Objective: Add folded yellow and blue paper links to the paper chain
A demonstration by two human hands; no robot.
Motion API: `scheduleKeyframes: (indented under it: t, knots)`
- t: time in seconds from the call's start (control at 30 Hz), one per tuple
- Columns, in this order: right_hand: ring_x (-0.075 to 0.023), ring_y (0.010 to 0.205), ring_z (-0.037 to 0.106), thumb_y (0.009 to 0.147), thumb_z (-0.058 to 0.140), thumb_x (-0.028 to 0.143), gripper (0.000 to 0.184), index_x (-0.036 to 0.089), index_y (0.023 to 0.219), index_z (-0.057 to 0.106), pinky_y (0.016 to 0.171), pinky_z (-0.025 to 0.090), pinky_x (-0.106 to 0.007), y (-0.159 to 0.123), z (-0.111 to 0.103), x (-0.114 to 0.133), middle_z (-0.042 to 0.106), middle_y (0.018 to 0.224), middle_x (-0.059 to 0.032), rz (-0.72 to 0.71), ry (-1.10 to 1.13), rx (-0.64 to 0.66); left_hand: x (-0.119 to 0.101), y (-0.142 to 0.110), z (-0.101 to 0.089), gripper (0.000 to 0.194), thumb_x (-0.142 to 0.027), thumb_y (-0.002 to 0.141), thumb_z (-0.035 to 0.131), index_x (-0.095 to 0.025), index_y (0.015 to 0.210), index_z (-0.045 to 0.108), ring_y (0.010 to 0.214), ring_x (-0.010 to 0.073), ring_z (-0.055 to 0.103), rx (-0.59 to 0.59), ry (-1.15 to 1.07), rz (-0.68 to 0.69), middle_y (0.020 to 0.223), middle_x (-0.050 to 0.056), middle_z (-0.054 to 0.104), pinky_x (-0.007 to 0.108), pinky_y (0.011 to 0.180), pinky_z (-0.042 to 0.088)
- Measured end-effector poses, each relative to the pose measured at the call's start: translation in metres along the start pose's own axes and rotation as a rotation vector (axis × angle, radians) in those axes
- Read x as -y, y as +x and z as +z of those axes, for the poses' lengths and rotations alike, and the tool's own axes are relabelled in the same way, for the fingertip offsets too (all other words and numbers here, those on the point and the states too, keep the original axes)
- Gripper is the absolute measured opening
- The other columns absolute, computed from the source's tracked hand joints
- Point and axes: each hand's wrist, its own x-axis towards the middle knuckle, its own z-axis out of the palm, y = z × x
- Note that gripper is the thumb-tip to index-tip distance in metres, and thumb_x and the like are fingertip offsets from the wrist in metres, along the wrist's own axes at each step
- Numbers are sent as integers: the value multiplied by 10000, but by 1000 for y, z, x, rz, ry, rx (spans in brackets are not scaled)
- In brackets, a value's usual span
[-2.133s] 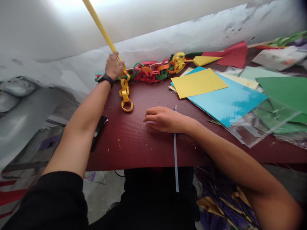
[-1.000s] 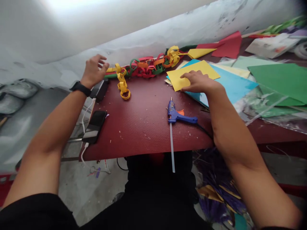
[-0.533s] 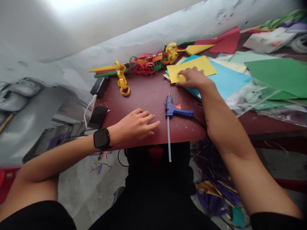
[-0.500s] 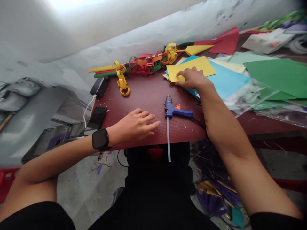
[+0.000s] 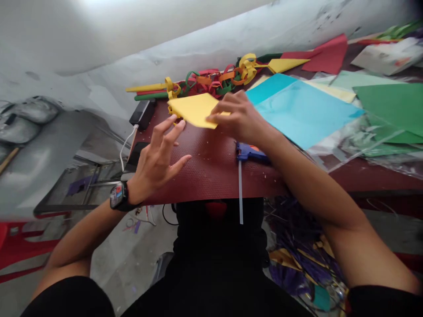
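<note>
My right hand (image 5: pixel 239 115) pinches the right end of a yellow paper sheet (image 5: pixel 195 109), held above the table. Close to the sheet's left side is my left hand (image 5: pixel 158 154), raised with its fingers apart and nothing in it. A blue glue gun (image 5: pixel 248 152) lies on the table below my right wrist, partly covered by the forearm. Its clear glue stick (image 5: pixel 241 193) juts out past the front edge. Behind the sheet lies a paper chain (image 5: pixel 211 79) in red, orange, green and yellow.
Blue sheets (image 5: pixel 307 110) and green sheets (image 5: pixel 393 110) lie with plastic wrapping on the right of the maroon table (image 5: pixel 211 176). A black power adapter (image 5: pixel 142 112) with a white cable stands at the left edge. A red chair (image 5: pixel 23 246) is at far left.
My right hand has lifted the yellow sheet off the blue paper and moved it left. My left hand has risen from the table and turned towards the sheet.
</note>
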Motion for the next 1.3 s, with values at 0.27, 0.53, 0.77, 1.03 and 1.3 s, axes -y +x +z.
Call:
scheduleKeyframes:
  t: [0.27,0.53,0.77,1.03,1.3]
  knots:
    - [-267,1133,625,1255,428,286,349,298,1133,755,1093,416,-522,-26,17,61,834,1202,-60,-230,120,173,-22,-57,33,202,-230,1192,612,-231,1087,784,795,187,812,77,-57,-115,949,28,837,312,727,630]
    - [-326,1074,727,1192,604,384,257,318,1021,784,1042,504,-581,-122,-5,45,851,1124,-72,205,80,68,-12,-93,51,122,-152,1141,694,-240,1170,773,1124,262,891,-28,-246,-178,1230,74,897,453,939,713]
    - [-557,1575,513,1158,474,645,743,245,1783,516,1185,489,-773,-155,-22,-27,510,1808,-257,775,-341,326,-8,-96,53,142,-152,1134,704,-272,1185,763,1165,275,885,-10,-287,-172,1257,58,897,494,951,672]
    - [-527,1376,588,1179,412,478,677,136,1738,583,1087,522,-634,-150,-21,-86,581,1730,-334,770,-394,467,-8,-97,54,140,-152,1134,690,-265,1162,768,1151,271,885,-40,-360,-212,1248,51,898,481,956,654]
    - [-457,1430,583,1226,381,387,621,116,1742,596,1087,465,-545,-141,-22,-114,573,1745,-328,873,-422,397,-5,-98,55,128,-169,1134,708,-276,1174,765,1143,268,885,-33,-378,-214,1250,51,899,480,931,651]
